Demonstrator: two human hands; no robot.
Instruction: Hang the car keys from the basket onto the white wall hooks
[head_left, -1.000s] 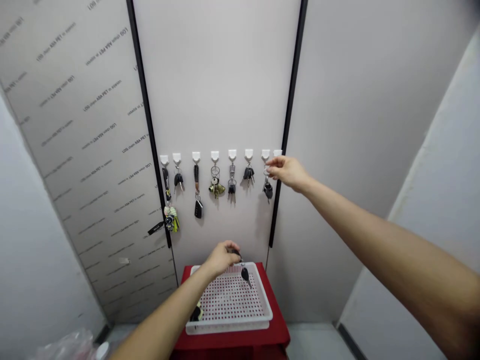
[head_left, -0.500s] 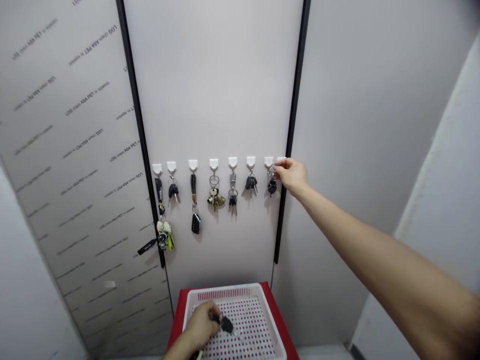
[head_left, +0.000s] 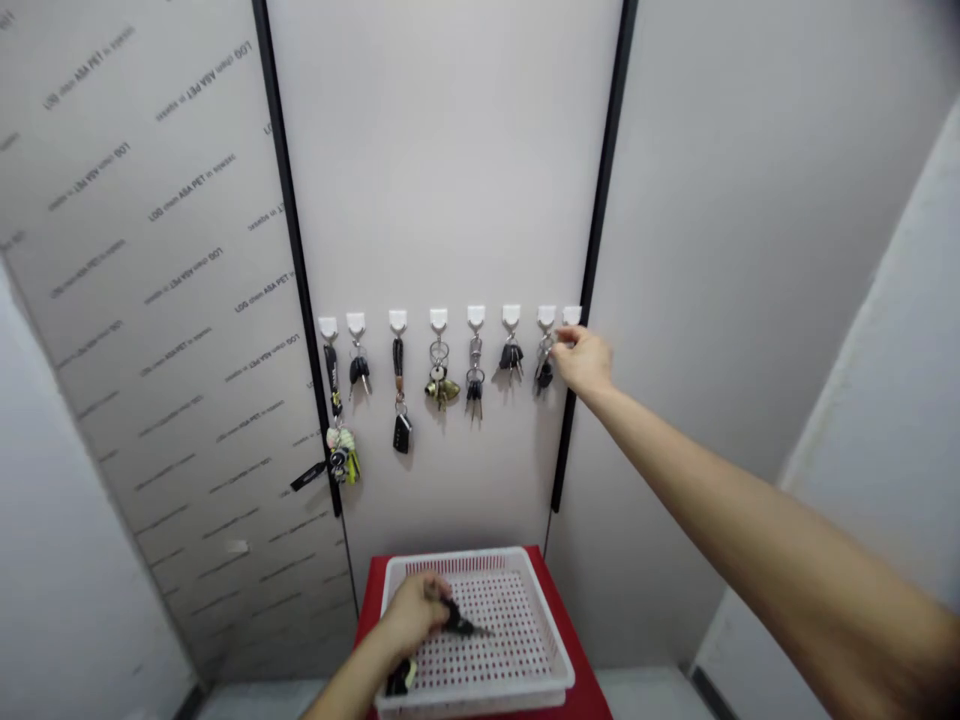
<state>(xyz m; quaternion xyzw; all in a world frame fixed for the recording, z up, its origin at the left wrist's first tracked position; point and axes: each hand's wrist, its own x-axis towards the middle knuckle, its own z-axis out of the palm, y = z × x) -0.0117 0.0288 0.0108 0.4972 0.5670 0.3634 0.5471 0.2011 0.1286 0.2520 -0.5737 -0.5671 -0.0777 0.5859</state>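
Note:
My left hand is closed on a small bunch of keys with dark heads, held over a white plastic basket. Up at the wall, my right hand is beside a bunch of keys that hangs from the second hook from the right. Its thumb and forefinger are slightly apart, close to the key ring; whether they touch it is hard to see. A dark item with a pale yellow part lies at the basket's near left, partly behind my left forearm.
Several white hooks run in a row across the wall panel, holding key bunches, a car key on a braided strap, and a colourful key bunch at the far left. Black strips edge the panel. The basket stands on a red surface.
My right hand has dropped slightly relative to the hooks, and the keys beside it have turned. My left hand has moved the keys a little over the basket. The view has shifted.

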